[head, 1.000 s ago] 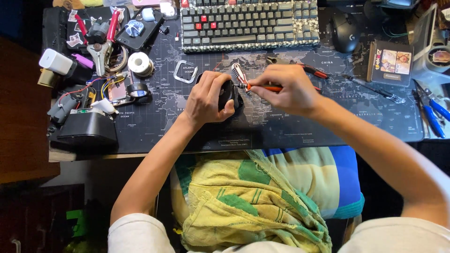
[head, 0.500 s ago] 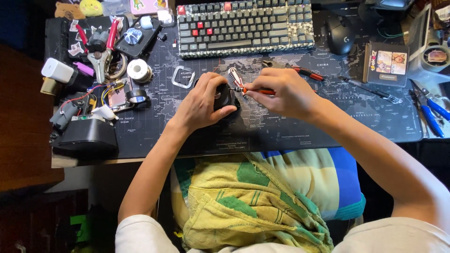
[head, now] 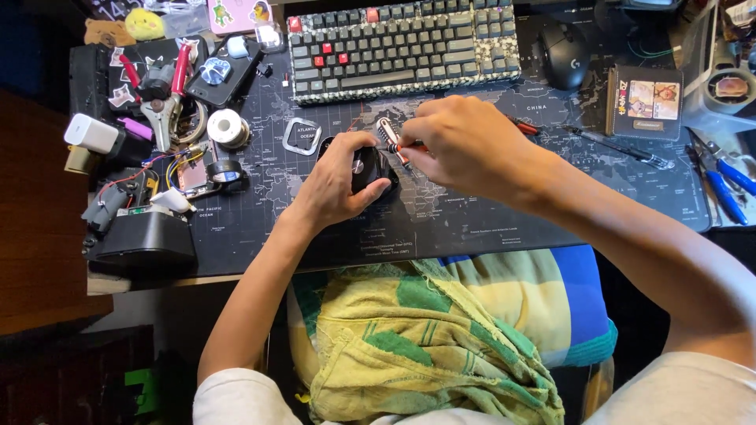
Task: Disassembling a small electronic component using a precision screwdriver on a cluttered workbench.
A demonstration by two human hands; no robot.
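Observation:
My left hand [head: 337, 182] grips a small black mouse-shaped device [head: 368, 168] against the dark desk mat [head: 472, 220]. Over it, my right hand [head: 465, 145] pinches a small screwdriver [head: 391, 140] with a silver and orange shaft, its tip pointing down at the device's right side. Both hands sit close together at the middle of the mat, just below the keyboard [head: 402, 47].
A black computer mouse [head: 563, 53] and a small booklet [head: 646, 101] lie at the right, with blue-handled pliers [head: 728, 185] further right. Solder rolls [head: 228, 126], wires, red-handled tools [head: 169, 94] and a black box [head: 146, 240] crowd the left side.
The view has shifted slightly downward on the desk. My right hand has closed in over the device with the screwdriver; my left hand keeps its hold.

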